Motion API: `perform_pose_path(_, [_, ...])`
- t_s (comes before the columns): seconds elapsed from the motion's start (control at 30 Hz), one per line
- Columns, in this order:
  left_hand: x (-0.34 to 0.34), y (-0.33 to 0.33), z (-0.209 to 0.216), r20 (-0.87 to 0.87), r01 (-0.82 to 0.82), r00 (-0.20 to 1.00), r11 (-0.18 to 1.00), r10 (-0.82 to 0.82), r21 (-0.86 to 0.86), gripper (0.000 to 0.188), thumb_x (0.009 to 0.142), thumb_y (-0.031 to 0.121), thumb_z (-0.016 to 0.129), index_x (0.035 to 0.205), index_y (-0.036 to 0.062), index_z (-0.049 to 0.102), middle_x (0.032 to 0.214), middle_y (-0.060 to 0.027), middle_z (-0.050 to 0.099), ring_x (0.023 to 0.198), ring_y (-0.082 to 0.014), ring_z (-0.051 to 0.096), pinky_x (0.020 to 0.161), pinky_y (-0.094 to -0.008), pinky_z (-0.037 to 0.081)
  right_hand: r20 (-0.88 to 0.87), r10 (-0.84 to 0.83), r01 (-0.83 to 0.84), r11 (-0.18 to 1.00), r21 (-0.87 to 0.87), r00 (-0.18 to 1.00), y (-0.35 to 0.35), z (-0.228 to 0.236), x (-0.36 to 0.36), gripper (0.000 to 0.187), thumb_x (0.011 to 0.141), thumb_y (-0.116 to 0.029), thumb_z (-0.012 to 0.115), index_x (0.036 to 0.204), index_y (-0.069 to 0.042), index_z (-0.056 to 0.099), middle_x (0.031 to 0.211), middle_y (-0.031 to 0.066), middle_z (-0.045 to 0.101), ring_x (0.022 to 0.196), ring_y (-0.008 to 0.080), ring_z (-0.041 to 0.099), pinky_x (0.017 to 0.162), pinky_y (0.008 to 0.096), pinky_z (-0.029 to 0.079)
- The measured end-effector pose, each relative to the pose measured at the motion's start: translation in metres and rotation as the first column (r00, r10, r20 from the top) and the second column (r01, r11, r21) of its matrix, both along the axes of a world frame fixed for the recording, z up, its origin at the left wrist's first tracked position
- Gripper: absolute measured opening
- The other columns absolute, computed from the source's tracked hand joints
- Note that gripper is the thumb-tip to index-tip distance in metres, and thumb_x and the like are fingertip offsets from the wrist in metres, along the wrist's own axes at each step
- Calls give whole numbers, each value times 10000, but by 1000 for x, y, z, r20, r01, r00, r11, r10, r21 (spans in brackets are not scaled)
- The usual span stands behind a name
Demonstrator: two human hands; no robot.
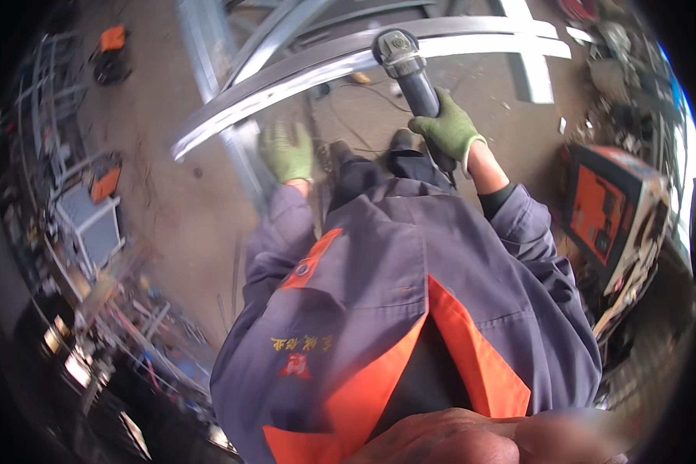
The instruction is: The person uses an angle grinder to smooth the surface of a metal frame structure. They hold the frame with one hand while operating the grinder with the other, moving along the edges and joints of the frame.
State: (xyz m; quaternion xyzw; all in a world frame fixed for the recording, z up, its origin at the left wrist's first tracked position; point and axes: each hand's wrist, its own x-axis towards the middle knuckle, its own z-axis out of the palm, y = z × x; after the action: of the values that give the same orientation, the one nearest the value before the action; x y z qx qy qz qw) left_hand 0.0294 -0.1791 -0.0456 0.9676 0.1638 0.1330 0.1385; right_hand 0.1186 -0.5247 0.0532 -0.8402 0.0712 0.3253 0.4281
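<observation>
My right hand [450, 131], in a green work glove, is wrapped round the dark body of an angle grinder [419, 91]. The grinder's metal head lies over a long silvery metal bar [301, 76] that runs across in front of me; whether its disc touches the bar is hidden. To the left, my left hand [286, 153], also in a green glove, is slightly blurred. Its fingers look outstretched and hold nothing. It is just on my side of the bar, close to a metal beam [243, 166] passing beneath.
More steel beams [203, 46] lie beyond and under the bar. At right stands an orange and black boxy machine [599, 209]. A grey metal frame [93, 220] and piled scrap line the left. An orange object [112, 39] sits far left. Cables trail across the floor near my feet.
</observation>
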Motion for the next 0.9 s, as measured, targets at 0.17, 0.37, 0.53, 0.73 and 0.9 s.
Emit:
perform_pose_path(0.17, [-86,41,29,75,-15,997,986,27,-164,220,930,225,759,1054,49,802,1058,-180,791,999,-416,735,918,-517,572,-26,228,-229,972,-55,973,130,6,-19,809,845,-382,834,1530,-64,543,1281,264,750,1222,441,720,1063,487,546])
perform_pose_path(0.37, [-173,100,64,70,-92,989,925,127,-369,191,947,171,735,1069,32,781,959,-195,784,880,-431,747,821,-519,583,7,444,-444,895,38,896,276,15,-33,955,804,-439,855,1612,-73,500,1348,277,726,1262,413,715,1099,460,536])
perform_pose_path(0.53, [-211,130,62,112,-151,970,898,215,-414,215,952,168,750,1088,2,769,940,-221,781,849,-422,754,782,-511,586,52,543,-543,840,-8,838,378,19,-43,936,811,-433,828,1601,-51,503,1339,275,727,1253,413,719,1095,456,540])
perform_pose_path(0.73, [-215,146,49,245,-122,940,905,237,-407,257,949,154,761,1127,-30,783,964,-227,790,871,-421,764,809,-496,599,40,606,-604,796,-39,795,438,26,-55,927,828,-449,833,1591,-32,510,1284,275,754,1235,414,729,1084,455,549])
perform_pose_path(0.9, [-214,151,41,207,-181,928,859,311,-478,265,948,165,763,1127,-29,791,994,-225,799,903,-422,773,834,-497,606,78,490,-490,871,-23,868,412,24,-58,899,815,-449,850,1546,-27,542,1301,265,742,1218,388,736,1076,441,552])
